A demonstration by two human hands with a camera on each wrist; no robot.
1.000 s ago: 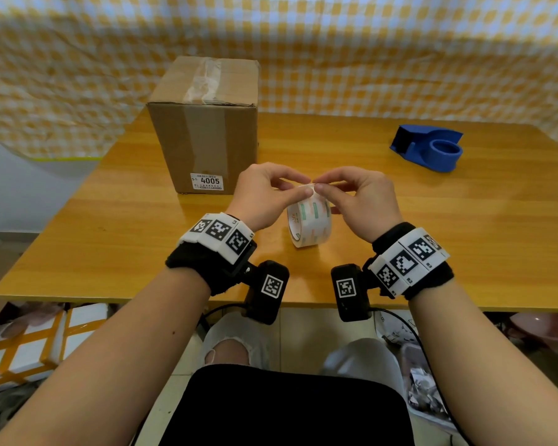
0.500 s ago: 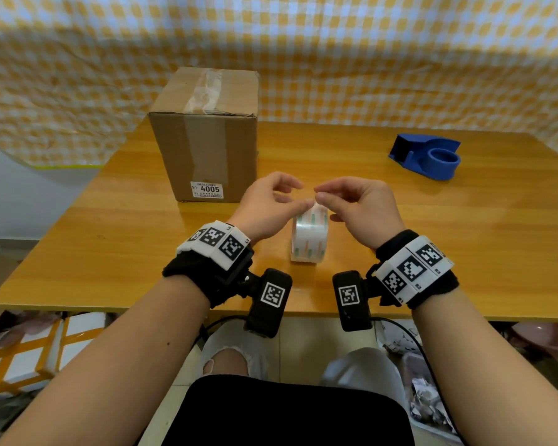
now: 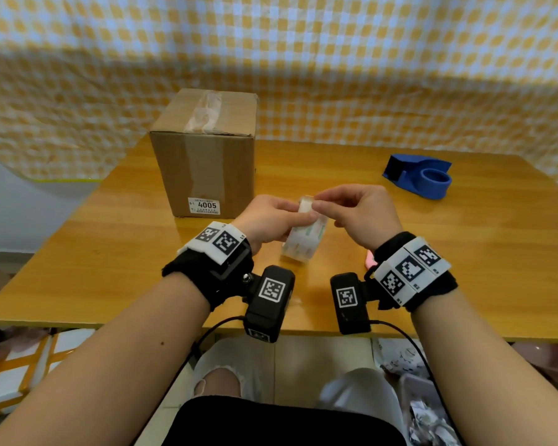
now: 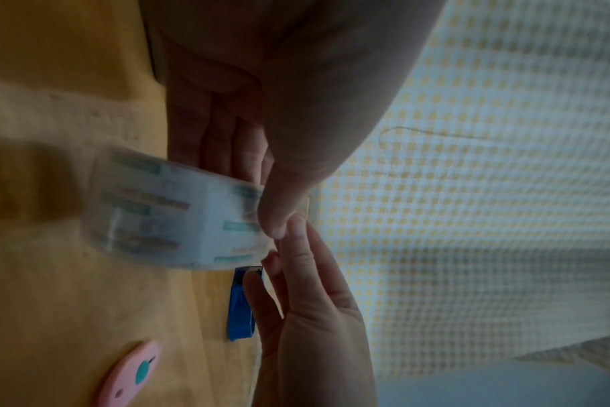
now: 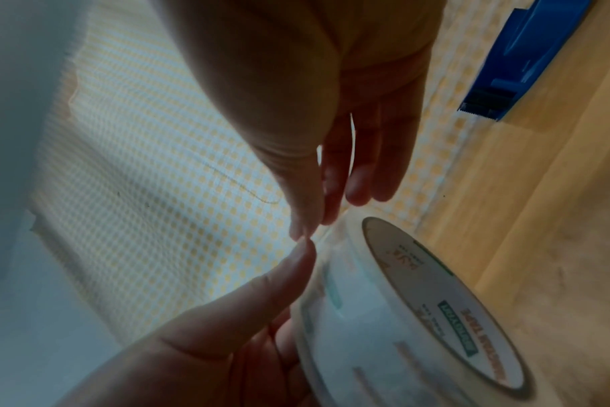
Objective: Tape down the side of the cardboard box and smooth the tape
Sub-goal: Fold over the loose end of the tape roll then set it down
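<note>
Holding the tape roll (image 3: 303, 235) on edge just above the table (image 3: 110, 252), I have my left hand (image 3: 268, 220) curled round its near-left side, thumb on the rim. My right hand (image 3: 361, 214) has thumb and forefinger closed together at the top of the roll; the right wrist view suggests they pinch the free end, but the film is clear and I cannot confirm a lifted tab.

The cardboard box (image 3: 207, 162) stands ahead and to the left of both hands, well apart from the roll, its labelled side facing me. An older tape strip runs over its top and down that face, so the new strip's long axis should run vertically. The left hand is the nearer to it.

The table between roll and box is open. A blue tape dispenser (image 3: 419, 180) sits far right, clear of the path. A pink object (image 3: 370, 260) lies partly hidden under my right wrist. The table's near edge lies directly below both wrists.
</note>
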